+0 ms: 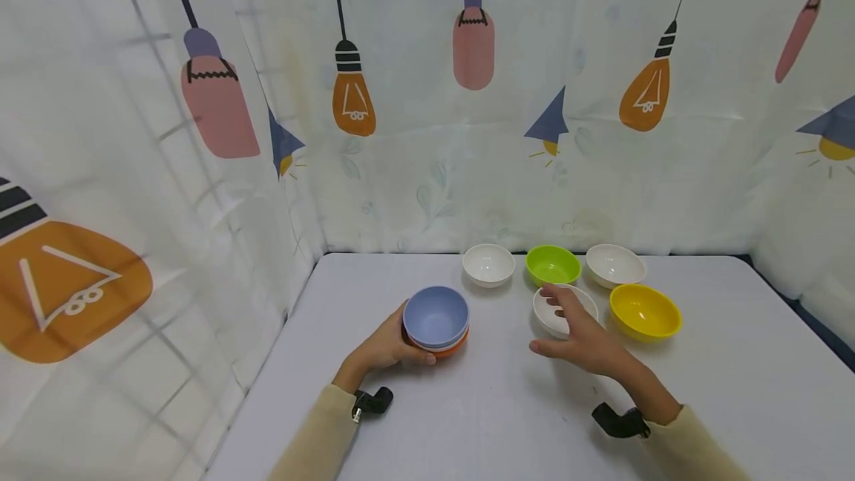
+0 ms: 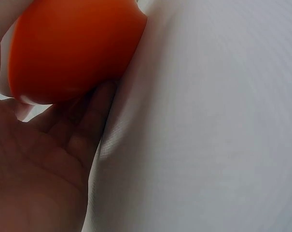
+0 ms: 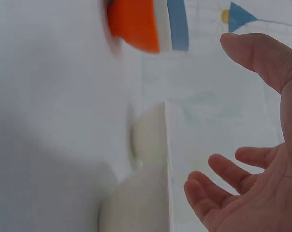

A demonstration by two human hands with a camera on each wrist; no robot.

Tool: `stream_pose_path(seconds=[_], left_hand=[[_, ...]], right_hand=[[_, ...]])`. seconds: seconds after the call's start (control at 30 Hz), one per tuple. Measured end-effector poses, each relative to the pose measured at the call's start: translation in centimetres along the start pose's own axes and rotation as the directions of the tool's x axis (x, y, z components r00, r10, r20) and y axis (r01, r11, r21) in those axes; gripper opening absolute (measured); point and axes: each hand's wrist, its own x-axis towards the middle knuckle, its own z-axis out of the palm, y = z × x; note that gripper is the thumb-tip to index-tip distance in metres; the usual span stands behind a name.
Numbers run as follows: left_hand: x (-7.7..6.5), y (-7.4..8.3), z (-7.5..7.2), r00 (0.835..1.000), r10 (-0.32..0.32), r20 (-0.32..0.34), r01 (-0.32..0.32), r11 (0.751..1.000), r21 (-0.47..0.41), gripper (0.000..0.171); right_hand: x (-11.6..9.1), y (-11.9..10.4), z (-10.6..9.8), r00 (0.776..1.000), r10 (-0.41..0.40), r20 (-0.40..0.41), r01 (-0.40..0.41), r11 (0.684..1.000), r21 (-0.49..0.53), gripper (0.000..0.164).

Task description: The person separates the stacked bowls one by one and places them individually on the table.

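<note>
Bowl stack (image 1: 436,321) sits left of centre on the white table (image 1: 721,392): blue bowl (image 1: 436,314) on top, a white one under it visible only as a thin band in the right wrist view (image 3: 161,24), orange bowl (image 1: 449,350) at the bottom. Left hand (image 1: 386,346) wraps around the stack's near-left side, fingers curled against the orange bowl; left wrist view shows palm and fingers pressed to the orange wall (image 2: 73,48). Stack rests on the table, not lifted.

Right hand (image 1: 580,336) hovers open over the near white bowl (image 1: 549,315), fingers spread and relaxed, thumb out to the left. Right wrist view confirms nothing held (image 3: 252,188). Can't tell if the fingertips touch the rim; looks just above it.

Judgement on progress: three bowls look nested already. Five still loose: near white bowl under the right hand, yellow bowl (image 1: 644,311) just right of it, and a back row of white bowl (image 1: 489,264), green bowl (image 1: 552,264), white bowl (image 1: 615,265). So under halfway if all get stacked. Near white bowl looks like the one in hand now, not yet gripped.

Backdrop: curtain (image 1: 427,95) printed with lightbulbs on three sides. Black wrist mounts show on both sleeves.
</note>
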Motion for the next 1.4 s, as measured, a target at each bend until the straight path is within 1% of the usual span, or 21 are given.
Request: stream_pose_path(seconds=[0.2,0.4,0.57,0.77,0.83,1.1,1.4], left_hand=[[0.0,-0.1,0.0,1.0,0.002,0.0,-0.002,1.0,-0.011,0.111],[0.1,0.0,-0.1,1.0,0.003,0.002,-0.003,1.0,-0.01,0.11],[0.1,0.0,-0.1,1.0,0.006,0.005,-0.006,1.0,-0.017,0.111],[0.0,-0.1,-0.1,1.0,-0.002,0.031,0.004,0.997,-0.08,0.111],[0.0,-0.1,-0.1,0.999,-0.003,0.037,0.006,0.997,-0.083,0.111],[0.1,0.0,-0.1,0.999,-0.006,0.034,0.008,0.999,-0.041,0.112],[0.1,0.0,-0.1,1.0,-0.003,0.014,0.003,1.0,0.004,0.114]], right_hand=[[1.5,-1.8,1.9,0.994,-0.104,0.043,0.1,0.991,0.086,0.098],[3.4,-3.7,3.8,0.983,-0.158,0.094,0.144,0.98,0.14,0.092],[4.8,-4.4,5.4,0.971,-0.2,0.133,0.176,0.969,0.172,0.09],[6.2,-4.9,7.0,0.962,-0.209,0.175,0.176,0.966,0.187,0.091],[6.6,-4.9,7.3,0.96,-0.213,0.179,0.181,0.967,0.18,0.094],[7.5,-4.9,8.6,0.957,-0.242,0.162,0.206,0.956,0.209,0.102],[8.2,-4.9,9.6,0.963,-0.188,0.191,0.142,0.963,0.23,0.113]])
